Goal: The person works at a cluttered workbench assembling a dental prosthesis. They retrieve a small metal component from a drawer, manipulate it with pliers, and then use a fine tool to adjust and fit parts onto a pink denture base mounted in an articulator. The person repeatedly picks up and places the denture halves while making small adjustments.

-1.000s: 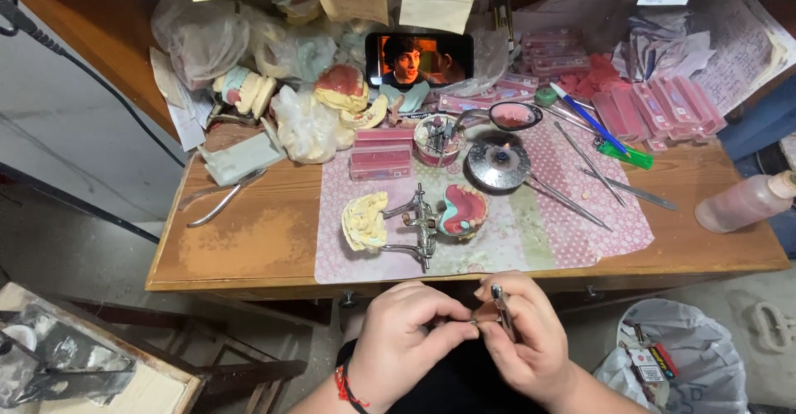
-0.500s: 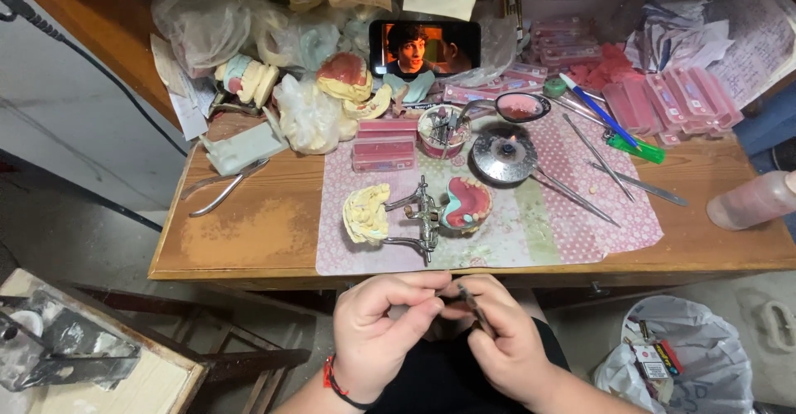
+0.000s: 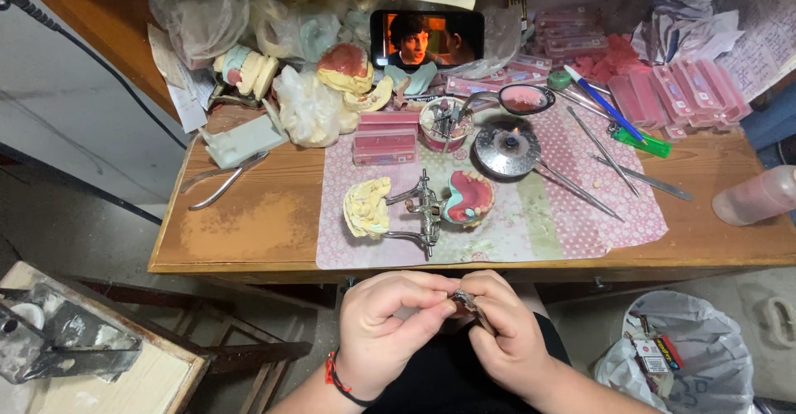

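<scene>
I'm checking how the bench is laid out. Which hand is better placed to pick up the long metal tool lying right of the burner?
Right, probably: the right hand is nearer that tool, though it already grips a thin instrument.

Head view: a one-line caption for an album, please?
Both hands, left hand and right hand, pinch a small metal tool below a cluttered workbench.

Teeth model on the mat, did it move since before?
No. The teeth model sits on the same spot of the patterned mat, before the round metal burner; only the camera shifted. The right hand grips a small metal tool.
</scene>
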